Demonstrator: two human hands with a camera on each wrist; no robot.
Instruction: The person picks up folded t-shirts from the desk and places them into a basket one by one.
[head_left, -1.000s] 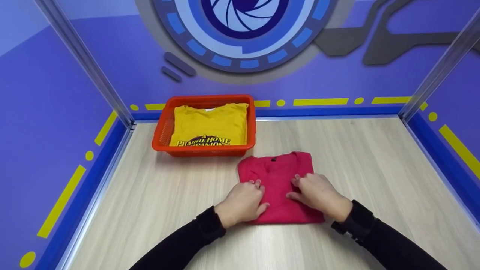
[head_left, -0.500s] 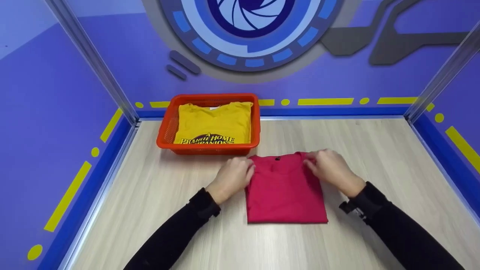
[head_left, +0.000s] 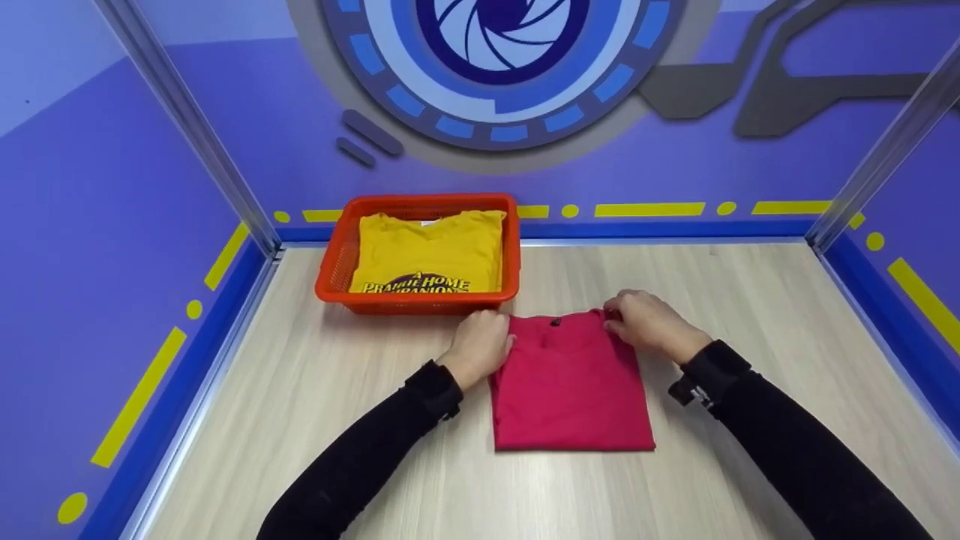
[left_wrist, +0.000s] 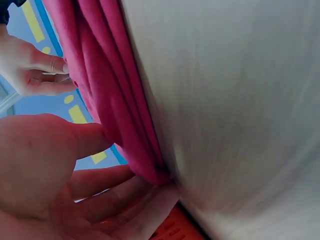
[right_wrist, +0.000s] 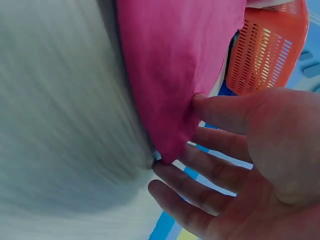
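Observation:
A folded red T-shirt [head_left: 571,390] lies flat on the table, its collar at the far edge with a small dark label. My left hand [head_left: 481,341] is at its far left corner. In the left wrist view the thumb presses the folded layers [left_wrist: 115,95] while the fingers curl round the corner at table level. At the far right corner, my right hand [head_left: 649,322] pinches the cloth. The right wrist view shows that thumb on top of the red T-shirt [right_wrist: 170,75] and the fingertips at its edge, some spread apart.
Just behind the shirt's left corner stands an orange-red plastic basket [head_left: 420,302] holding a folded yellow T-shirt [head_left: 431,251] with dark lettering. Blue-purple panels [head_left: 637,165] enclose the wooden table [head_left: 337,390] at the back and both sides.
Both hands have moved from the middle of the red shirt away from the body to its two far corners and now grip there. The shirt lies smoother and straighter.

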